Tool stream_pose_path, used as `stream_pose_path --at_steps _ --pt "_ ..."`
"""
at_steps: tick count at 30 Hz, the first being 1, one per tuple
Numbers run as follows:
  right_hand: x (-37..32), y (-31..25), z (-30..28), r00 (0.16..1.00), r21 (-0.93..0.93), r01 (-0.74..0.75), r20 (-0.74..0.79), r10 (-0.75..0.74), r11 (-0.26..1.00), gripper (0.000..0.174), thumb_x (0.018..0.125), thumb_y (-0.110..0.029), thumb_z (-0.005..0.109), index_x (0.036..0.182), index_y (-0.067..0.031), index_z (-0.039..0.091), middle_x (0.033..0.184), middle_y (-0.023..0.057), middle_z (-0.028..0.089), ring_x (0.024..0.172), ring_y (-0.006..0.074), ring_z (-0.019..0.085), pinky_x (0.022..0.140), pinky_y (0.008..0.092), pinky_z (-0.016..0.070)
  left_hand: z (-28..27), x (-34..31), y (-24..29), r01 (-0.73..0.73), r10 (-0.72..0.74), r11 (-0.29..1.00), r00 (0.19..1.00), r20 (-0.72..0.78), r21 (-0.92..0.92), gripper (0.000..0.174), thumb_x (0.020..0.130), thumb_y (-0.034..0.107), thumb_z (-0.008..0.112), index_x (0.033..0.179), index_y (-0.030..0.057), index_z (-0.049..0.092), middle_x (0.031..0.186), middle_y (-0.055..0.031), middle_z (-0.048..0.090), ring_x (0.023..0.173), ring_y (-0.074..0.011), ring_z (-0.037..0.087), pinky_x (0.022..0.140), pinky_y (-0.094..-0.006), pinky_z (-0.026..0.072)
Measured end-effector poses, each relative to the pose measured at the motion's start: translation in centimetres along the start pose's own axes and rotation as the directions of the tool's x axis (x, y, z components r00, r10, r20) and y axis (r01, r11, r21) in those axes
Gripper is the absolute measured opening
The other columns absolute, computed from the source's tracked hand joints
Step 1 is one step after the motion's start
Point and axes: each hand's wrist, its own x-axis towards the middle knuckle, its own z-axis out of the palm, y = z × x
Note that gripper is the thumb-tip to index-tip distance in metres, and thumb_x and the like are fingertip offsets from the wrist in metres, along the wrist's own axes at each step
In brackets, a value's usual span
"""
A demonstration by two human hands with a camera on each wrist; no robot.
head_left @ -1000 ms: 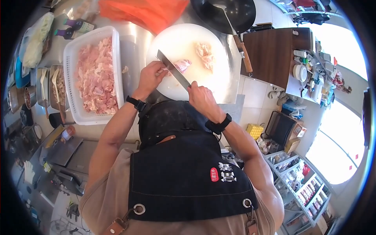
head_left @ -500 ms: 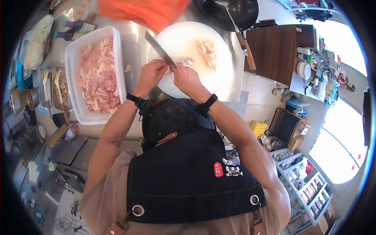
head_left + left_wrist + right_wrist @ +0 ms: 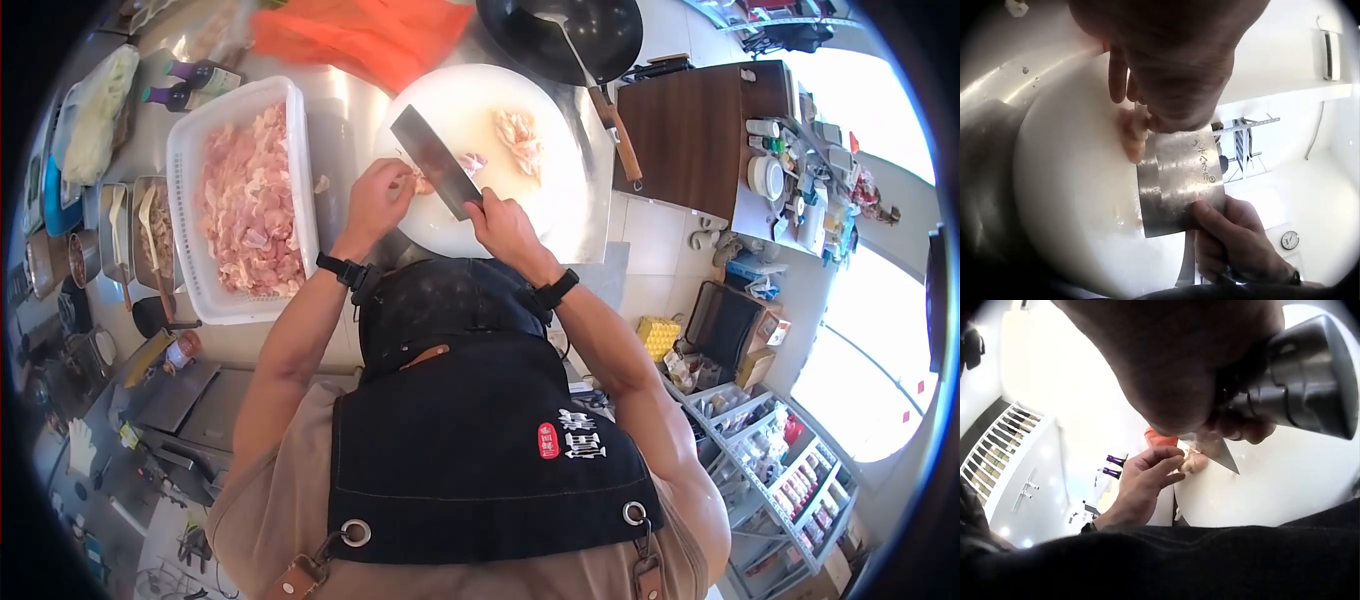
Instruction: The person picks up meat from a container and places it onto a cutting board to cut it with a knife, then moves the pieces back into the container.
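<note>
On the round white cutting board [image 3: 562, 185], my left hand [image 3: 380, 198] pinches a piece of raw chicken [image 3: 1194, 462] near the board's left edge. My right hand [image 3: 508, 230] grips a cleaver [image 3: 436, 158], its metal handle [image 3: 1310, 378] showing large in the right wrist view. The blade slants across the board with its broad side in sight, right beside the left fingertips. Another bit of meat [image 3: 474, 162] peeks out past the blade. Farther right on the board lies a small heap of pale trimmings [image 3: 518, 142].
Left of the board stands a white basket [image 3: 180, 190] full of raw chicken pieces. An orange bag [image 3: 370, 35] lies behind the board, and a black wok [image 3: 600, 40] with a wooden-handled ladle [image 3: 622, 140] sits at the back right. Two bottles [image 3: 205, 80] lie behind the basket.
My right hand went left with the cleaver, close to my left hand, then came back right. The blade now shows its broad side. The left hand stays on the chicken.
</note>
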Motion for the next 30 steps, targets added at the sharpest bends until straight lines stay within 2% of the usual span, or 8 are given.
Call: stream_pose_path --at_steps 2,5,8,14,16,22,25,30 --pt "-1.1 0.2 0.0 1.000 0.002 0.002 0.009 -0.002 1.000 0.027 0.106 -0.023 0.060 0.103 0.0037 0.057 0.078 0.0310 0.070 0.075 0.0531 0.068 0.070 0.0618 0.0536 -0.1 -0.2 0.7 -0.218 0.223 0.967 0.974 -0.026 0.131 0.019 0.090 0.009 0.077 0.108 0.0030 0.075 0.113 -0.0140 0.073 0.104 -0.0330 0.072 0.092 -0.0399 0.0598" --pt "-1.8 0.4 0.4 0.999 0.002 0.043 -0.016 -0.043 0.999 0.026 0.105 -0.022 0.061 0.101 0.0029 0.055 0.074 0.0297 0.069 0.070 0.0522 0.068 0.066 0.0609 0.0541 -0.8 0.2 1.5 -0.279 0.267 0.947 0.959 0.093 0.159 0.025 0.087 0.009 0.079 0.111 0.0041 0.075 0.116 -0.0121 0.074 0.110 -0.0340 0.069 0.098 -0.0411 0.0567" --pt "-1.8 0.0 0.9 0.999 -0.058 0.027 -0.037 -0.029 0.998 0.025 0.105 -0.021 0.062 0.102 0.0033 0.055 0.071 0.0282 0.068 0.066 0.0507 0.068 0.062 0.0595 0.0548 -0.5 1.0 -0.4 -0.313 0.291 0.932 0.947 0.138 0.181 0.024 0.083 0.007 0.080 0.107 0.0041 0.076 0.113 -0.0119 0.074 0.107 -0.0347 0.070 0.094 -0.0422 0.0568" --pt "1.5 -3.5 1.2 0.999 -0.202 0.027 -0.041 -0.036 0.979 0.027 0.105 -0.021 0.061 0.103 0.0053 0.056 0.070 0.0258 0.070 0.066 0.0445 0.072 0.062 0.0532 0.0597 -0.9 2.2 -0.6 -0.200 0.157 0.969 0.951 0.265 0.143 0.019 0.083 0.003 0.079 0.102 0.0028 0.079 0.111 -0.0140 0.075 0.102 -0.0350 0.073 0.090 -0.0416 0.0598" --pt "3.0 -3.9 1.7 0.995 -0.140 0.061 -0.067 -0.071 0.988 0.028 0.105 -0.022 0.060 0.100 0.0054 0.056 0.071 0.0287 0.069 0.069 0.0494 0.071 0.065 0.0567 0.0580 -1.0 2.2 -0.2 -0.196 0.153 0.971 0.950 0.271 0.139 0.017 0.083 0.005 0.077 0.100 0.0042 0.079 0.107 -0.0132 0.074 0.100 -0.0354 0.071 0.088 -0.0427 0.0580" --pt "4.6 -4.3 1.7 0.986 -0.128 0.111 -0.112 -0.125 0.986 0.029 0.106 -0.022 0.059 0.103 0.0066 0.058 0.075 0.0286 0.070 0.074 0.0476 0.073 0.065 0.0538 0.0594 -0.3 2.0 -0.7 -0.253 0.214 0.947 0.957 0.197 0.198 0.014 0.084 0.012 0.075 0.095 0.0048 0.079 0.099 -0.0131 0.073 0.096 -0.0363 0.069 0.083 -0.0444 0.0563" --pt "2.0 -4.5 0.3 0.995 -0.209 0.100 0.023 -0.097 0.973 0.028 0.106 -0.021 0.059 0.103 0.0060 0.057 0.075 0.0280 0.070 0.074 0.0478 0.073 0.065 0.0551 0.0587 -0.3 1.8 -0.1 -0.202 0.168 0.956 0.972 0.164 0.213 0.012 0.084 0.014 0.076 0.092 0.0048 0.079 0.097 -0.0139 0.073 0.093 -0.0373 0.069 0.082 -0.0450 0.0561" --pt "-3.0 -1.2 0.0 0.998 -0.208 -0.007 0.062 0.020 0.978 0.026 0.106 -0.021 0.058 0.103 0.0047 0.054 0.074 0.0273 0.070 0.071 0.0479 0.072 0.065 0.0569 0.0578 -0.3 1.3 0.5 -0.169 0.139 0.957 0.981 0.138 0.237 0.011 0.085 0.016 0.077 0.089 0.0054 0.079 0.092 -0.0157 0.072 0.088 -0.0382 0.069 0.079 -0.0459 0.0555"
